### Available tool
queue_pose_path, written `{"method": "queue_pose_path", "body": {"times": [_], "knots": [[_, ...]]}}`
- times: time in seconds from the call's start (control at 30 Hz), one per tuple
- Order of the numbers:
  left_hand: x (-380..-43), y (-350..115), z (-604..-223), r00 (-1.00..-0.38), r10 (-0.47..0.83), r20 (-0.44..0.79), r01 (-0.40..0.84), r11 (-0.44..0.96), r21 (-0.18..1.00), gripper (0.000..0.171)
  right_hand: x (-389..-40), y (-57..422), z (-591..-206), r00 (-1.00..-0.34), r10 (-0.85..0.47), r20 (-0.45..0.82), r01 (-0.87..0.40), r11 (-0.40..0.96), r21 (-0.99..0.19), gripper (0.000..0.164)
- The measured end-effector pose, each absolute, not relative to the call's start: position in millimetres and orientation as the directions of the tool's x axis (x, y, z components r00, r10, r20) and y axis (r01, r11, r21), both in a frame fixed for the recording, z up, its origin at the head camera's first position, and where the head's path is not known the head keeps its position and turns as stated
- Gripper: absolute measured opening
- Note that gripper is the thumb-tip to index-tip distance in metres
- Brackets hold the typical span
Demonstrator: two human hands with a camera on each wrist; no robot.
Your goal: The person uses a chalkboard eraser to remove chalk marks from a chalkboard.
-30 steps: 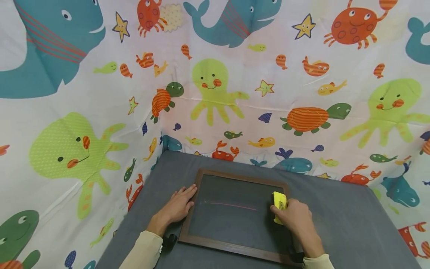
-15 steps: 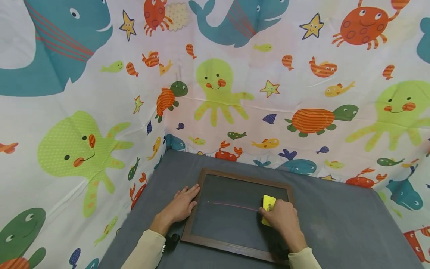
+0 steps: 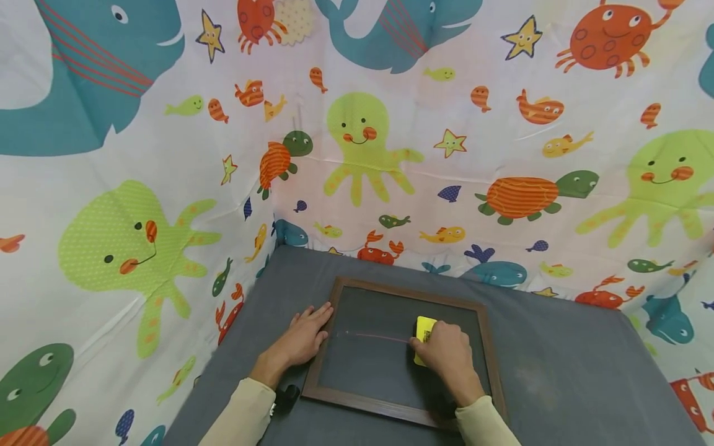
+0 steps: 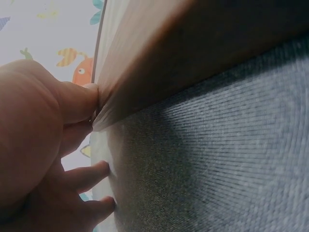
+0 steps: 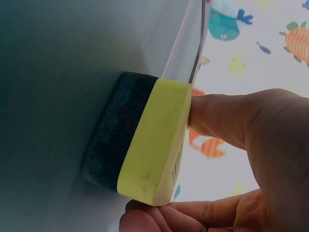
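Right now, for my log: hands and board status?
Right hand grips yellow eraser on chalkboard. Left hand touches frame, left side. Pink line left of eraser, unobstructed.

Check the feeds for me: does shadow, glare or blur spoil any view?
Head: the right hand and forearm shade the board beneath; the pink line is faint but readable. Left wrist: frame in deep shade, backdrop pale and soft. Right wrist: yellow eraser clear, board dim, backdrop washed out.
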State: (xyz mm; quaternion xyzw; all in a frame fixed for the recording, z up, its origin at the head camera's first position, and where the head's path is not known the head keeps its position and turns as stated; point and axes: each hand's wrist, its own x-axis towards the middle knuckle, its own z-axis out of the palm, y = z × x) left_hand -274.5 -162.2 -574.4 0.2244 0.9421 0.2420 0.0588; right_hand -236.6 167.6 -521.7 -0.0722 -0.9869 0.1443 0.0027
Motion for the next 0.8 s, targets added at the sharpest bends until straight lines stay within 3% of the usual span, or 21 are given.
{"method": "queue_pose_path", "body": {"times": [0.8], "knots": [[-274.9, -158.7, -573.1, -0.898, 0.439, -0.013, 0.381, 0.794, 0.475, 0.059, -268.0, 42.9, -519.2, -1.0, 0.009, -0.014, 0.013, 0.96, -0.281, 0.061]]}}
